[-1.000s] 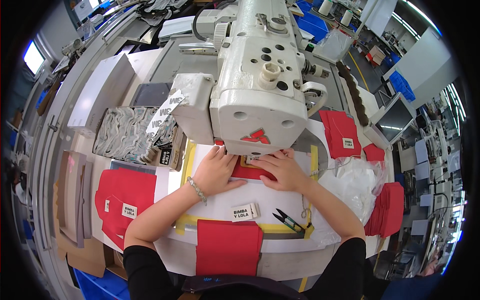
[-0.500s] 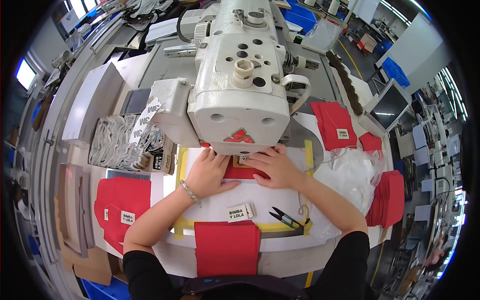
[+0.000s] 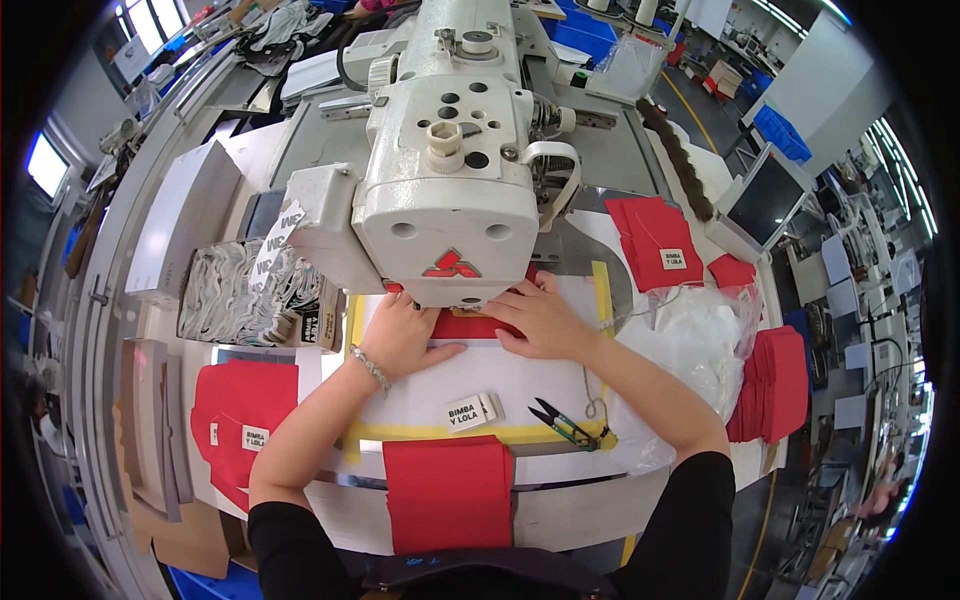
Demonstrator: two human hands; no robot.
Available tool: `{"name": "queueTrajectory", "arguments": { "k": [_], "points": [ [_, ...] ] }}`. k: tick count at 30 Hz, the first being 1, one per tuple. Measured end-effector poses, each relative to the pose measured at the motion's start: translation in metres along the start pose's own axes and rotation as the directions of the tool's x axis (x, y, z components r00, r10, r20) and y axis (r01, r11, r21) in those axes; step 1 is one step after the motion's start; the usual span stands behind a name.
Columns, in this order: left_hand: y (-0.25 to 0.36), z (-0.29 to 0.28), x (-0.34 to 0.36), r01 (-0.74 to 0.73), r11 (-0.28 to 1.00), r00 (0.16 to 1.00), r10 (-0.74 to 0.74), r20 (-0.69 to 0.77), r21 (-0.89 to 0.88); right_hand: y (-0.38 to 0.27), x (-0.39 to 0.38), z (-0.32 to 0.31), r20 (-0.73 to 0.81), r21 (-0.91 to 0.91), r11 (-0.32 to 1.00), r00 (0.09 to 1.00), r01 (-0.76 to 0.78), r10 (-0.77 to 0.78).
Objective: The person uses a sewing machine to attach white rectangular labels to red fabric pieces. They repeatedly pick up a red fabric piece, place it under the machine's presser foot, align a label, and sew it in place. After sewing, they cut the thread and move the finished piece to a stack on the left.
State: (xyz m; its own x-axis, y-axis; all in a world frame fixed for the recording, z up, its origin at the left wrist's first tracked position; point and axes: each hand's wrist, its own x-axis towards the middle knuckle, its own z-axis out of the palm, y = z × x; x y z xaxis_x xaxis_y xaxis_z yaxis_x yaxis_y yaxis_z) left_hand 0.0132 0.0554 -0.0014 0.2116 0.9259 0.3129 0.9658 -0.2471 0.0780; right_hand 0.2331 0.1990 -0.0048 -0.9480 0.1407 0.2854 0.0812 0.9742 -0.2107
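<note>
My left hand (image 3: 402, 338) lies open on the white work sheet (image 3: 470, 370) under the white sewing machine head (image 3: 450, 220), fingers reaching to the left end of a red fabric piece (image 3: 470, 328). My right hand (image 3: 530, 320) rests open on that piece's right side, its fingertips partly hidden by the head. Between my hands a small gold-coloured piece shows at the head's lower edge, mostly hidden. Below them lie small white printed labels (image 3: 470, 410), black thread snips (image 3: 565, 425) and a stack of red panels (image 3: 447, 500).
More red panels lie left (image 3: 230, 390), upper right (image 3: 640, 240) and right (image 3: 770, 385). A box of cloth strips (image 3: 240, 290), long white box (image 3: 185, 220), plastic bag (image 3: 680, 350) and screen (image 3: 760, 210) surround me. A co-worker's pink sleeve (image 3: 372, 10) shows at the back.
The view has shifted, so the machine appears farther left. The red piece's label, visible earlier between my hands, is now mostly hidden under the head. My hands stay on the work.
</note>
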Motion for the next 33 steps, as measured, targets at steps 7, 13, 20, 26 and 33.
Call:
{"name": "queueTrajectory", "arguments": {
  "k": [7, 13, 20, 26, 33],
  "points": [
    [-0.003, 0.003, 0.008, -0.014, 1.000, 0.998, 0.013, -0.059, -0.015, 0.008, 0.002, -0.003, -0.016, -0.004, 1.000, 1.000, -0.001, 0.001],
    [-0.002, 0.004, 0.004, 0.001, 1.000, 1.000, -0.002, -0.028, -0.015, 0.004, -0.002, -0.002, -0.043, -0.010, 1.000, 0.999, 0.006, -0.006],
    [-0.002, 0.005, 0.004, 0.007, 0.999, 0.999, -0.009, -0.030, -0.053, 0.007, -0.012, 0.003, -0.160, -0.107, 0.993, 0.984, 0.057, -0.074],
    [-0.002, 0.009, 0.002, -0.021, 1.000, 0.998, 0.022, -0.066, 0.020, 0.004, -0.014, 0.000, -0.149, -0.122, 0.986, 0.980, 0.114, -0.132],
    [-0.004, -0.010, -0.019, 0.046, 0.995, 0.976, -0.065, 0.209, 0.092, -0.012, -0.001, 0.006, -0.169, -0.073, 0.982, 0.968, 0.174, -0.184]
  ]
}}
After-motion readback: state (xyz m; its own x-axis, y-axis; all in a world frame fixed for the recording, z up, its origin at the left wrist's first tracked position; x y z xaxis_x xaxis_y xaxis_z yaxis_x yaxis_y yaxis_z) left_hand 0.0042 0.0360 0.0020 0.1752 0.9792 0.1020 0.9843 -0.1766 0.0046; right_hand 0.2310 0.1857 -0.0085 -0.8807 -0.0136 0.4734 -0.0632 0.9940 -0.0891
